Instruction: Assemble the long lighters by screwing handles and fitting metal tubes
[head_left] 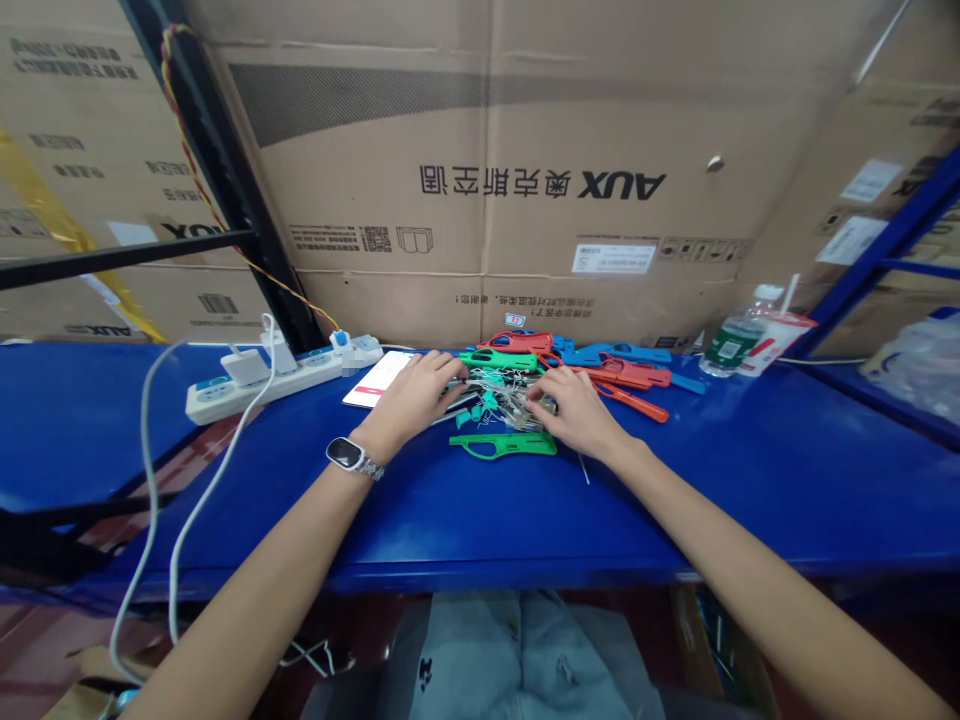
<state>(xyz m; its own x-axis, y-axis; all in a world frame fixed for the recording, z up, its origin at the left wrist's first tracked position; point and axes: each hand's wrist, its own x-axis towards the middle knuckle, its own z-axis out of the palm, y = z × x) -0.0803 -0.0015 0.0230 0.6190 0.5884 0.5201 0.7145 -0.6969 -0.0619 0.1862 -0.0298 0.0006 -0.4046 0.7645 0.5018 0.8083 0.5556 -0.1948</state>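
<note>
On the blue table lies a pile of small metal and teal parts (491,400). My left hand (420,392) is at the pile's left side, its fingers curled together; what they hold, if anything, is too small to name. At the right side, my right hand (574,408) has its fingers bent at the parts, and its fingertips are pressed close around something unclear. A green plastic shell (506,445) lies in front of the pile. Behind it are another green shell (499,359), red shells (626,372) and blue shells (637,353).
A white power strip (277,383) with plugs and cables sits at the left, beside a phone (382,378) with a lit screen. A bottle (727,345) and a red and white cup (772,340) stand at the back right. Large cartons (487,120) rise behind the table (465,520).
</note>
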